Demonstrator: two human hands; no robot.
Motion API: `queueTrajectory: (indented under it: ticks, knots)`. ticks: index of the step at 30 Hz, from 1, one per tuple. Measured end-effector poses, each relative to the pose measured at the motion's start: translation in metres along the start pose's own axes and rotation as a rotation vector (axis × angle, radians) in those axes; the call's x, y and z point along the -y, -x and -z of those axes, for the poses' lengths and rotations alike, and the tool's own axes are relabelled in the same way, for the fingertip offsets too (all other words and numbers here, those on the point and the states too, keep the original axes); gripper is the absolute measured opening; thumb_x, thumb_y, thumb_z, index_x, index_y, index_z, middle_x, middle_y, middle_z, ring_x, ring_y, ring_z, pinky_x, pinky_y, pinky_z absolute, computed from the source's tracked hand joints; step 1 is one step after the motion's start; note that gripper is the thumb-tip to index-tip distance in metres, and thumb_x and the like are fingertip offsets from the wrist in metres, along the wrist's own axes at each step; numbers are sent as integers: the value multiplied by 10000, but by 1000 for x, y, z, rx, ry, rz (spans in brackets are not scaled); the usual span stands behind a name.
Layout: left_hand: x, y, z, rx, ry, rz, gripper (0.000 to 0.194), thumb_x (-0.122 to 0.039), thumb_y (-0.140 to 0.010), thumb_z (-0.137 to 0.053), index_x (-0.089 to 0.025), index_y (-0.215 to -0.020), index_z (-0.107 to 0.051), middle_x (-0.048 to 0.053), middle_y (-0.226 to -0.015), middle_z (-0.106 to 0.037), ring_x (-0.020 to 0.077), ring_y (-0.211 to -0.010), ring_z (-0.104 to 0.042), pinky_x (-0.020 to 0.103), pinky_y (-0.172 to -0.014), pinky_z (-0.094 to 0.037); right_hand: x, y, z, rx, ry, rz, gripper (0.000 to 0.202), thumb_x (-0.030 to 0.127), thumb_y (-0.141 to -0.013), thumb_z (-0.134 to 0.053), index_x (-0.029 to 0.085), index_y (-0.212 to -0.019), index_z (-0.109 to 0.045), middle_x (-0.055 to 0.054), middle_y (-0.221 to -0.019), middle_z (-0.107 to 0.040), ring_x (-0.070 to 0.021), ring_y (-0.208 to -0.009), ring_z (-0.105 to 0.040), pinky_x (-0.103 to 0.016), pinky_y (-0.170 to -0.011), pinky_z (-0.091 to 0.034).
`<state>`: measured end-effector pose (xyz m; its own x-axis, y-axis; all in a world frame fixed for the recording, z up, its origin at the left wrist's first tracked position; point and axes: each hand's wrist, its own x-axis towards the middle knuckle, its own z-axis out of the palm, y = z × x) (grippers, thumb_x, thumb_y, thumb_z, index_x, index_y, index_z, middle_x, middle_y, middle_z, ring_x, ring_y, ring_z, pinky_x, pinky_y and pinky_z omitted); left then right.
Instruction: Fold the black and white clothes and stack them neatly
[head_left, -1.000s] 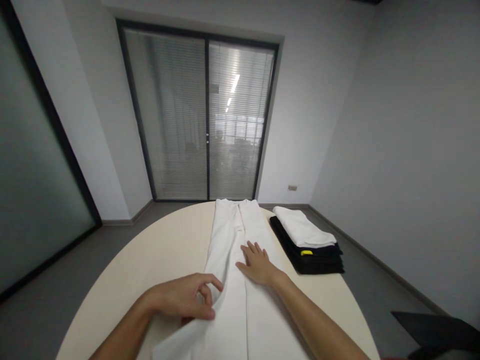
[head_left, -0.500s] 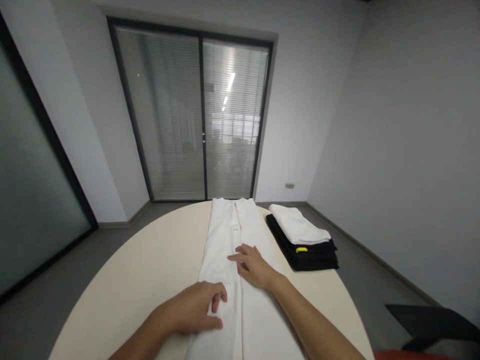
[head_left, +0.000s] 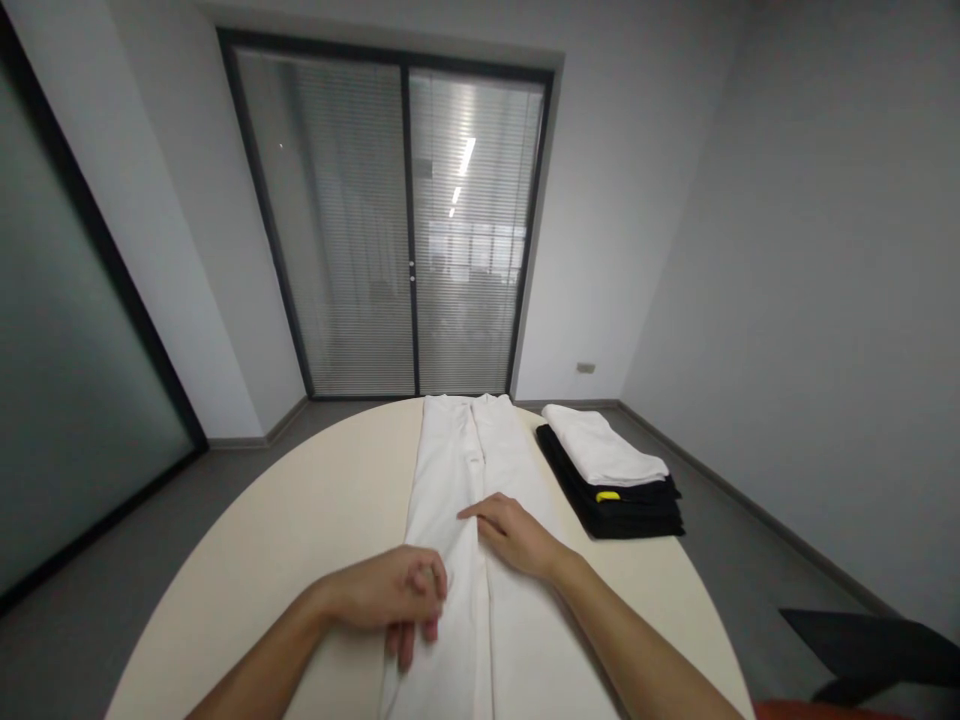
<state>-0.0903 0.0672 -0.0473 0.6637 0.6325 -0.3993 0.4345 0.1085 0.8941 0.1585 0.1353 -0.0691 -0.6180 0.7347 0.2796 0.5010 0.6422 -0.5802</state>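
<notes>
A long white garment [head_left: 442, 480], folded into a strip with a lengthwise fold line down its middle, lies flat from the near side of the round table [head_left: 322, 480] to its far edge. My right hand [head_left: 517, 535] rests at that middle fold, index finger stretched to the left, the other fingers curled in on the cloth. It seems to pinch the fold; the thumb is mostly hidden. My left hand [head_left: 397, 590] hovers over the garment's left edge, fingers loosely bent and partly apart, with nothing visible in it.
A stack of folded black cloth [head_left: 630, 520] stands on the right of the table, with a folded white cloth [head_left: 604, 445] on top and a small yellow piece [head_left: 608, 496] at its front. A black chair part [head_left: 870, 645] is at lower right. Beyond is a glass partition [head_left: 337, 250] with blinds.
My right hand's spread fingers have drawn together at the middle fold. My left hand has turned, its fingers now pointing down, and moved slightly left. The garment has barely shifted.
</notes>
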Motion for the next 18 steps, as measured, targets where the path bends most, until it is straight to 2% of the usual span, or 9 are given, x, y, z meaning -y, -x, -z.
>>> queueTrajectory:
  ticks: [3, 4, 5, 7, 9, 11, 13, 16, 18]
  knots:
    - [8, -8, 8, -606, -381, -140, 231, -377, -905, -553, -202, -1053, -577, 42, -959, -708, 162, -706, -666, 295, -673, -508, 7, 0, 0, 83, -107, -92, 359, 215, -920, -483, 265, -1184, -721, -8, -815, -677, -156, -757, -586, -272, -769, -445]
    - [13, -11, 11, -725, -513, -167, 230, -320, -906, -552, -202, -1098, -601, 53, -1035, -706, 183, -833, -674, 318, -778, -513, 10, 1, 1, 126, -149, -117, 345, 237, -914, -504, 262, -1183, -720, 5, -766, -652, -145, -704, -563, -259, -717, -435]
    - [18, -14, 14, -782, -621, -193, 264, -281, -901, -563, -205, -1148, -614, 65, -1119, -698, 206, -973, -659, 340, -888, -495, 14, 1, 1, 170, -190, -133, 332, 273, -906, -540, 262, -1188, -714, 14, -739, -628, -137, -674, -544, -249, -679, -422]
    - [28, -17, 20, -780, -747, -248, 332, -262, -908, -576, -214, -1234, -622, 79, -1271, -658, 227, -1198, -572, 368, -1055, -417, 23, 3, 1, 252, -254, -146, 362, 358, -858, -648, 276, -1207, -699, 27, -720, -587, -128, -652, -521, -236, -637, -407]
    - [37, -20, 25, -734, -811, -280, 350, -293, -950, -543, -234, -1286, -618, 73, -1372, -610, 219, -1305, -498, 396, -1149, -328, 32, 4, 2, 318, -283, -134, 442, 399, -784, -745, 295, -1210, -692, 39, -704, -555, -119, -640, -509, -225, -622, -407]
    - [44, -23, 29, -718, -860, -264, 343, -316, -985, -494, -264, -1301, -615, 58, -1413, -586, 213, -1324, -491, 458, -1193, -249, 40, 5, 3, 380, -313, -116, 435, 392, -763, -770, 284, -1179, -702, 50, -672, -529, -105, -615, -494, -208, -595, -398]
    - [50, -27, 34, -716, -903, -245, 339, -316, -1001, -467, -287, -1308, -610, 47, -1418, -586, 212, -1322, -503, 520, -1209, -184, 43, 4, 5, 475, -372, -121, 379, 383, -800, -734, 238, -1149, -706, 62, -612, -504, -85, -556, -468, -188, -542, -366]
    - [55, -32, 39, -730, -938, -239, 342, -300, -1012, -441, -296, -1313, -603, 41, -1410, -596, 206, -1315, -517, 553, -1210, -163, 39, 5, 11, 621, -477, -210, 354, 390, -870, -649, 180, -1154, -678, 73, -544, -499, -79, -492, -478, -175, -505, -360]
    - [55, -33, 40, -736, -947, -236, 350, -294, -1018, -421, -292, -1321, -595, 45, -1418, -589, 202, -1322, -511, 554, -1210, -171, 34, 6, 15, 631, -451, -287, 343, 382, -887, -623, 170, -1153, -667, 68, -546, -524, -85, -488, -499, -182, -511, -381]
